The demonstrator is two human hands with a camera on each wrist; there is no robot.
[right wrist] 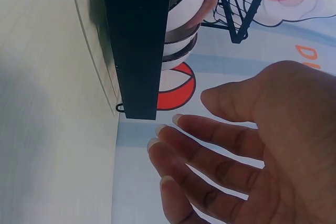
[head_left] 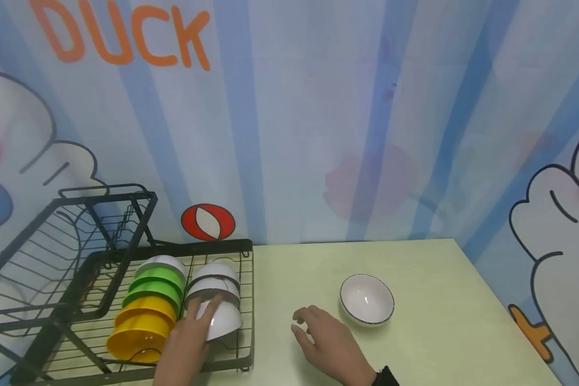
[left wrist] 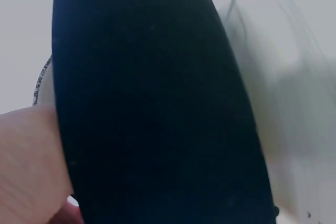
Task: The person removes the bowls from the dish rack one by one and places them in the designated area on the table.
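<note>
My left hand (head_left: 188, 338) reaches into the black dish rack (head_left: 248, 321) and holds the nearest white bowl (head_left: 223, 320), two fingers lying over its outside. The bowl is tilted on its side in front of two more white bowls (head_left: 215, 281). In the left wrist view, the rack's dark edge (left wrist: 157, 98) hides most of the bowl; part of the hand (left wrist: 29, 156) and a patterned rim show. My right hand (head_left: 330, 343) hovers over the table with loosely bent fingers and nothing in them. Beyond it, another white bowl (head_left: 366, 299) stands upright on the table.
Left of the white bowls, a row of yellow bowls (head_left: 140, 335), green bowls (head_left: 158, 284) and a white bowl (head_left: 163, 262) leans in the rack. The rack's raised wire tier (head_left: 34, 262) stands further left. A printed curtain (head_left: 299, 134) hangs behind the pale table (head_left: 439, 321).
</note>
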